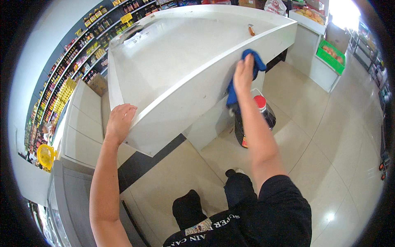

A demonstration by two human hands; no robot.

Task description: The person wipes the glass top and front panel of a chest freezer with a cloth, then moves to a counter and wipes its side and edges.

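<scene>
My right hand (pixel 243 75) presses a blue cloth (pixel 232 92) against the outer front side of a large white display counter (pixel 185 98). Part of the cloth hangs below the palm, and part shows beyond the fingertips. My left hand (pixel 120 122) rests over the counter's near left corner, holding its rim. Inside the shallow raised-edge top, near the far right, lies a small tool with a wooden handle (pixel 251 31); its exact kind is hard to tell. Behind my right forearm, a dark jug with a red cap (pixel 260 102) stands on the floor, partly hidden.
Shelves of bottles and jars (pixel 95 34) curve along the left. At right, a green crate of fruit (pixel 330 57) sits on a white stand. A yellow plastic basket (pixel 46 156) is at far left, above a grey cabinet (pixel 74 191). Glossy floor tiles (pixel 308 123) extend right.
</scene>
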